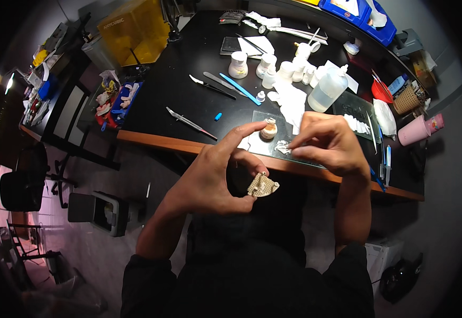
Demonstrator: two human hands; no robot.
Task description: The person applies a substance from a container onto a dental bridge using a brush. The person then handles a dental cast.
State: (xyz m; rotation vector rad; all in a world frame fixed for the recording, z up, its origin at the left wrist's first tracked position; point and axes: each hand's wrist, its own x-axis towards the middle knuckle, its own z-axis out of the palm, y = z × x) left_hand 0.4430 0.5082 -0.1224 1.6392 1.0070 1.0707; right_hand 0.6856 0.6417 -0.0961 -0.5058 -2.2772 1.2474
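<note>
My left hand (209,177) is closed on a small beige honeycomb firing tray (263,186) with short pegs, held by its edges in front of the table. The left index finger stretches forward, its tip by the top of a small jar (268,131) with brownish contents. That jar stands on a glass plate (261,115) near the table edge. Over the plate, my right hand (332,146) is closed, thumb and fingers pinched at a crumpled white tissue (283,147). Whether those fingers also hold something thin is hidden.
Behind the plate lie a larger white tissue (290,100), a clear squeeze bottle (328,89) and several white jars (238,64). Tweezers (191,123), a blue-handled tool (240,88) and a blue cap (218,116) lie left. A pink cup (415,132) stands right.
</note>
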